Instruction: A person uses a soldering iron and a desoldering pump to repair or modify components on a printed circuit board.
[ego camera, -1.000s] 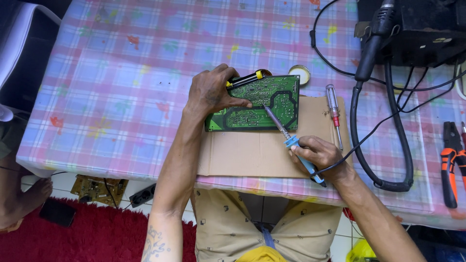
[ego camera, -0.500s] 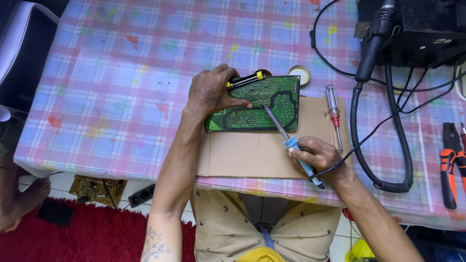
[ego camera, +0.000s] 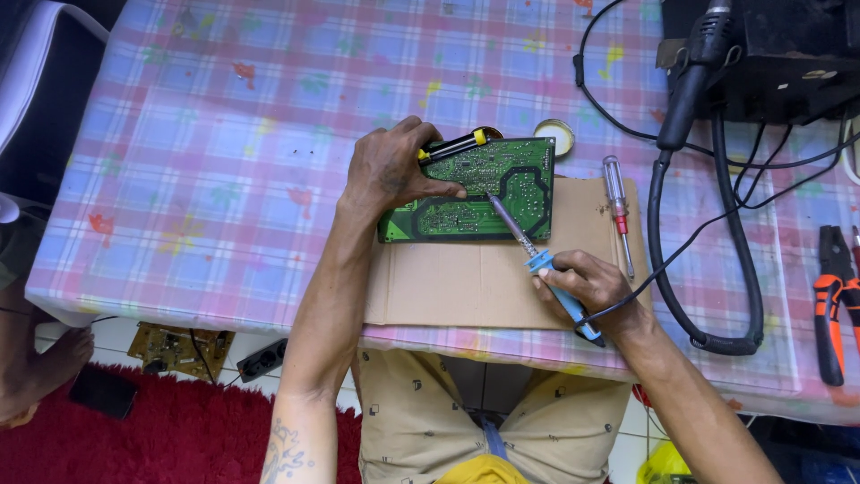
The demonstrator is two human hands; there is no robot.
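Note:
A green circuit board (ego camera: 502, 175) lies on a sheet of brown cardboard (ego camera: 466, 278) on the table. My left hand (ego camera: 390, 166) presses on the board's left part and holds a black and yellow tool (ego camera: 452, 145) against its top edge. My right hand (ego camera: 582, 282) grips a blue-handled soldering iron (ego camera: 537, 260); its metal tip touches the board near the middle.
A red-handled screwdriver (ego camera: 616, 202) lies on the cardboard's right side. A small round tin (ego camera: 555, 134) sits behind the board. A black hose and handpiece (ego camera: 694, 81) run to a black station at the back right. Orange-handled pliers (ego camera: 831, 300) lie far right. Another person's foot (ego camera: 45, 372) is at the lower left.

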